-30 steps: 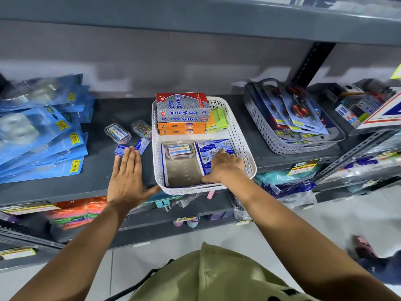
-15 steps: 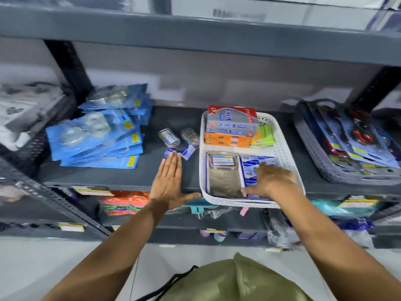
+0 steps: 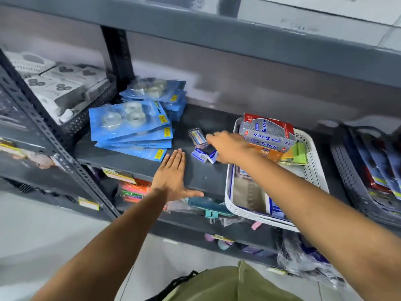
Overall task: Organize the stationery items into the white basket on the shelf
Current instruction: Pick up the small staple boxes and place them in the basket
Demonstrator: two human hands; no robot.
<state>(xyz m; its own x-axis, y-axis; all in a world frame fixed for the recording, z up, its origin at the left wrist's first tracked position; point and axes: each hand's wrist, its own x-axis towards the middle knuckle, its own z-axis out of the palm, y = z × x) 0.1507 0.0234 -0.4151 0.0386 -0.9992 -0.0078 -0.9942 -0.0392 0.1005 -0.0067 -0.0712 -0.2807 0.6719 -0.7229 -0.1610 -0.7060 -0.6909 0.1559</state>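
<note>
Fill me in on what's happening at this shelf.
A person is sorting small stationery into the white basket on the dark shelf. The right hand reaches across to the loose items beside the basket: two small blue-and-white boxes and a clear plastic case. It has nothing gripped yet. The left hand lies flat and open on the shelf.
</note>
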